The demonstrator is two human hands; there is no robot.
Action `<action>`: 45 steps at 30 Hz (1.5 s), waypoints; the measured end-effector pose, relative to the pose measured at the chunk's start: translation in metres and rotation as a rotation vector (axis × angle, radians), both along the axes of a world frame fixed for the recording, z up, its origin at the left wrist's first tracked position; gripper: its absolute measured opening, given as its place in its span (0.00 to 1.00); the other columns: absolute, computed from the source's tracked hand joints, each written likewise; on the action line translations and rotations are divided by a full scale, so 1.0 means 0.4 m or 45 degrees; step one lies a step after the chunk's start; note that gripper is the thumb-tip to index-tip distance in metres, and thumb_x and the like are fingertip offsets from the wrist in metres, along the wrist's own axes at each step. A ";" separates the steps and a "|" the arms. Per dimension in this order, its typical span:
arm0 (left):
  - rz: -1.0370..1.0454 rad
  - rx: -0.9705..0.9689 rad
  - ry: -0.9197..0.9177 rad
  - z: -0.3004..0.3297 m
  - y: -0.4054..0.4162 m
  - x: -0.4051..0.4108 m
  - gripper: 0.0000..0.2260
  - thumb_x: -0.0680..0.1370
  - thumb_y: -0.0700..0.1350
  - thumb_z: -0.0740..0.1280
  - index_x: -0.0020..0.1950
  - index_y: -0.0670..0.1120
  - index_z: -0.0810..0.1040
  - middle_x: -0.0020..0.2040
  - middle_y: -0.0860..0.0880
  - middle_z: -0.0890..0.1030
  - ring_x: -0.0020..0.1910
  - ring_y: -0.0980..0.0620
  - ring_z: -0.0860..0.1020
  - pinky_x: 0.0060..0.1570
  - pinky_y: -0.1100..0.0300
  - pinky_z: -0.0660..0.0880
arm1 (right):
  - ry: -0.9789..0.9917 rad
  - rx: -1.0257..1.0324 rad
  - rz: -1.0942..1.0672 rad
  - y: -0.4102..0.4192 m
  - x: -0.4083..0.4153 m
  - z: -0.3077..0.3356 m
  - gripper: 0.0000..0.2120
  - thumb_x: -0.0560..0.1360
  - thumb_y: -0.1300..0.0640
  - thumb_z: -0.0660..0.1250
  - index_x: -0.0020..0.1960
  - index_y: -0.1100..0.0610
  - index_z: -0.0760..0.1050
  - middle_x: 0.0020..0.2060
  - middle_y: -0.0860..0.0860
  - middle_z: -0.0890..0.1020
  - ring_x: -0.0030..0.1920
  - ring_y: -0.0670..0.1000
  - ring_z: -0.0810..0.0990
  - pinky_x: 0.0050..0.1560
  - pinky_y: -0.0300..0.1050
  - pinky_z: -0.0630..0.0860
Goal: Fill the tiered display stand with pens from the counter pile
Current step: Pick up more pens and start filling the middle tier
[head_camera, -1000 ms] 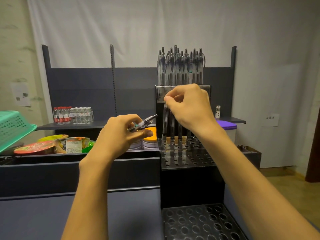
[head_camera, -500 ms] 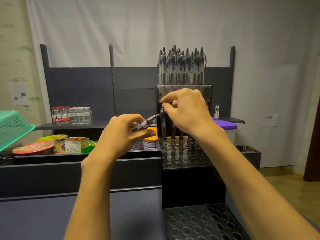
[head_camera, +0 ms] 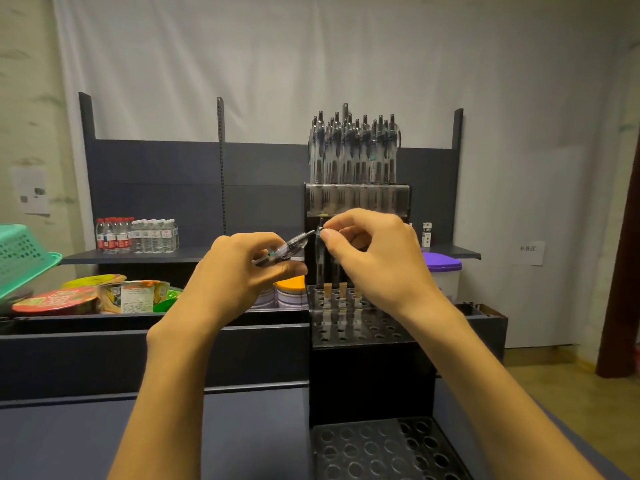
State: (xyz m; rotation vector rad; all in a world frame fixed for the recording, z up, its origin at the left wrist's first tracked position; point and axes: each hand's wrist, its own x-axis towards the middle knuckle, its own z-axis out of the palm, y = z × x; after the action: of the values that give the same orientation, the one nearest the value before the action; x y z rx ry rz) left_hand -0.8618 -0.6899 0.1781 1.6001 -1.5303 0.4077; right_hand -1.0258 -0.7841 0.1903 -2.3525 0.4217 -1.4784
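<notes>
Right hand taking the next pen from the left hand's bundle beside the half-filled middle tier

The left hand (head_camera: 239,271) is gripping spare pens (head_camera: 284,249) close to the tiered display stand (head_camera: 363,327), keeping reaches short, while the right hand (head_camera: 377,261) is pinching a tip at thumb and forefinger; upright pens (head_camera: 320,265) are crowding the middle tier's far-left holes, and water bottles (head_camera: 136,235) and snack tubs (head_camera: 55,299) are sitting left

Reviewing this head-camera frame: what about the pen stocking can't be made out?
- Counter pile of pens: nowhere in the head view.
- Middle tier of the black perforated display stand: the right hand covers its right side, so its pen count is unknown.
- Clear-barrelled pens in the left hand: fingers hide the number.
- Bottom tier: cut off by the frame edge.
</notes>
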 end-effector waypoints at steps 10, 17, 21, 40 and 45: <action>-0.131 0.080 -0.075 0.001 0.004 -0.115 0.15 0.67 0.62 0.63 0.43 0.52 0.78 0.34 0.55 0.77 0.32 0.57 0.73 0.32 0.64 0.69 | -0.174 0.295 0.241 0.012 -0.070 -0.017 0.04 0.75 0.55 0.71 0.47 0.54 0.83 0.40 0.46 0.84 0.42 0.42 0.82 0.45 0.35 0.78; -0.101 0.083 -0.109 0.015 0.012 -0.152 0.25 0.65 0.65 0.62 0.49 0.48 0.80 0.38 0.52 0.80 0.35 0.53 0.77 0.36 0.53 0.77 | -0.240 0.460 0.290 0.025 -0.093 -0.028 0.03 0.77 0.54 0.68 0.46 0.51 0.80 0.40 0.46 0.83 0.42 0.41 0.81 0.41 0.30 0.76; 0.006 0.156 -0.127 0.013 0.024 -0.158 0.20 0.68 0.63 0.63 0.47 0.49 0.79 0.35 0.54 0.77 0.33 0.54 0.75 0.33 0.59 0.71 | -0.396 0.596 0.310 0.024 -0.098 -0.031 0.06 0.79 0.54 0.63 0.46 0.54 0.77 0.41 0.51 0.83 0.38 0.41 0.80 0.36 0.30 0.75; 0.193 0.144 -0.224 0.008 0.030 -0.179 0.26 0.67 0.68 0.57 0.52 0.51 0.78 0.41 0.53 0.79 0.38 0.53 0.77 0.42 0.53 0.78 | -0.763 0.376 -0.250 -0.118 -0.189 0.029 0.04 0.82 0.51 0.56 0.52 0.50 0.68 0.41 0.48 0.76 0.40 0.47 0.78 0.35 0.33 0.76; 0.169 0.153 -0.224 0.010 0.024 -0.187 0.24 0.68 0.67 0.57 0.53 0.52 0.77 0.40 0.55 0.77 0.39 0.54 0.76 0.40 0.56 0.76 | -0.536 0.194 -0.284 -0.128 -0.178 0.035 0.09 0.83 0.52 0.55 0.56 0.54 0.70 0.36 0.44 0.74 0.34 0.44 0.75 0.29 0.32 0.71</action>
State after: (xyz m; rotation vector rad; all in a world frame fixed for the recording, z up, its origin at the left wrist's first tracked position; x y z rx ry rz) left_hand -0.9367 -0.6804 0.1821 1.8060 -1.6104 0.5507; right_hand -1.0970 -0.8354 0.2044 -1.8577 0.6709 -1.9102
